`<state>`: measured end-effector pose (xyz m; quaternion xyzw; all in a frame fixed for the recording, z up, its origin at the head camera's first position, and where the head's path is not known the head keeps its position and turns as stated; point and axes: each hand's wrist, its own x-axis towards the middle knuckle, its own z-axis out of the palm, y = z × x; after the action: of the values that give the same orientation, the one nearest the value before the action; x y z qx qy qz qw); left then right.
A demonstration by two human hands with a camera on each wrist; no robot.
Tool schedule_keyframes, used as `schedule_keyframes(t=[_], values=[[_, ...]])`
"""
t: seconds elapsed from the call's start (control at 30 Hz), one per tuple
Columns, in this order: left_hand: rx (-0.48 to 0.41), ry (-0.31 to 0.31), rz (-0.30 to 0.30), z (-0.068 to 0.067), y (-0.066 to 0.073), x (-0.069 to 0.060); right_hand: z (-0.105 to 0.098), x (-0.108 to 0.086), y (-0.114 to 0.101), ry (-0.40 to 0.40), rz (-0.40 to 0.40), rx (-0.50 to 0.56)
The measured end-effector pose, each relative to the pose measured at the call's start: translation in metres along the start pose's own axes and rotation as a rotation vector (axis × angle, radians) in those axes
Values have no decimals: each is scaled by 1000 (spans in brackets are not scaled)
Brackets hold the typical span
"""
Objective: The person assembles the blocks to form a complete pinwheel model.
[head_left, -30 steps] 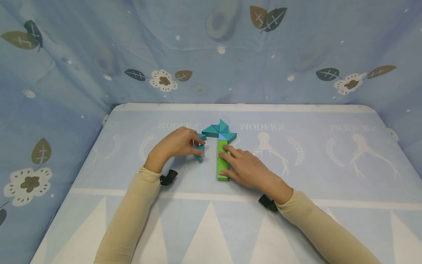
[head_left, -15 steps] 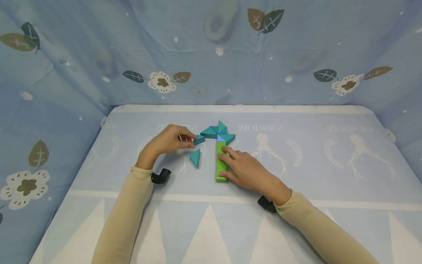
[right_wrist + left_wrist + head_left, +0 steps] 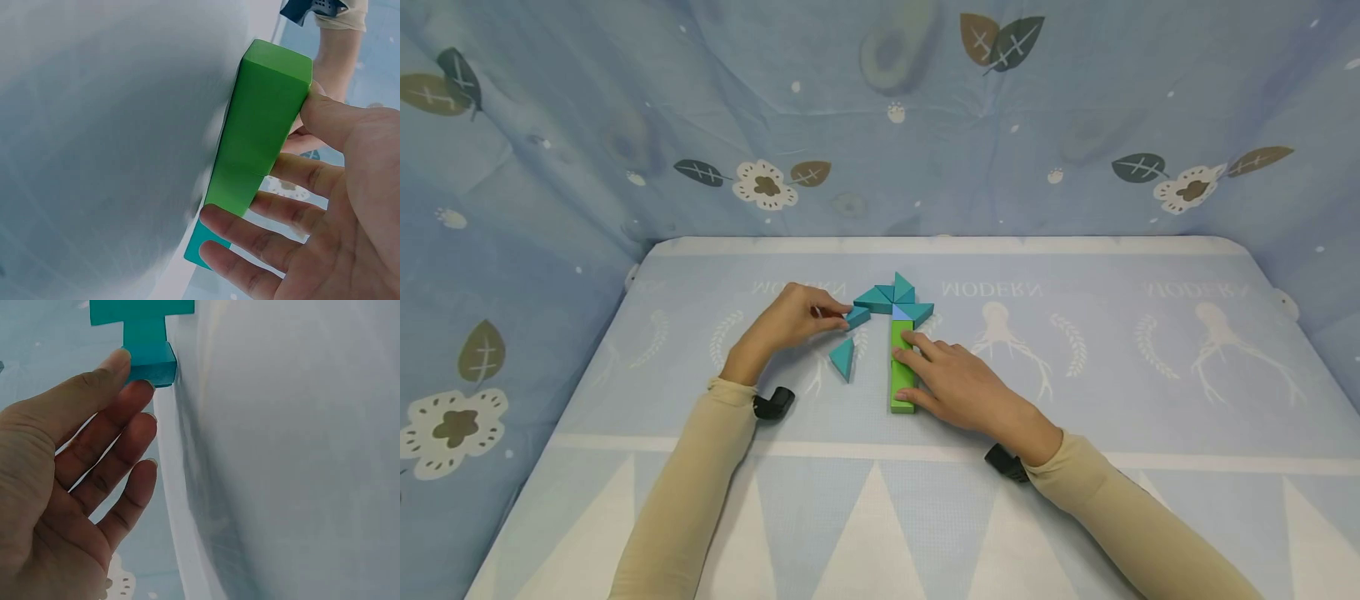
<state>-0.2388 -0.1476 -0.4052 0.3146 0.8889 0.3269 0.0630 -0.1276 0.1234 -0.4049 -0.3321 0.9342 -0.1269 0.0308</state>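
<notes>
In the head view, my left hand (image 3: 793,318) pinches a teal triangular block (image 3: 858,317) between thumb and fingertips, low at the table. The left wrist view shows the thumb on that block's near end, the other fingers loosely bent. My right hand (image 3: 958,383) rests with fairly straight, spread fingers on the right side and top of a green bar of blocks (image 3: 902,379); a seam crosses the bar. A pinwheel of several teal triangular blocks (image 3: 875,298), with a light blue triangle (image 3: 901,313), joins the bar's far end. One loose teal triangle (image 3: 843,360) lies left of the bar.
The blocks lie on a pale blue patterned table mat (image 3: 1120,400). Behind it and at the left hangs a blue printed curtain (image 3: 1000,150). Black wrist devices (image 3: 773,403) sit under both forearms.
My left hand has left the lower loose triangle on the table and moved up to the teal block near the pinwheel, shifting it slightly right. My right hand stays on the green bar.
</notes>
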Motion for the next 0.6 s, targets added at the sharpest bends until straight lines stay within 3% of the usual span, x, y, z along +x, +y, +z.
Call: schedule_keyframes(t=[0.6], values=[[4, 9, 46, 15, 7, 6, -2, 0, -1, 2, -6, 2]])
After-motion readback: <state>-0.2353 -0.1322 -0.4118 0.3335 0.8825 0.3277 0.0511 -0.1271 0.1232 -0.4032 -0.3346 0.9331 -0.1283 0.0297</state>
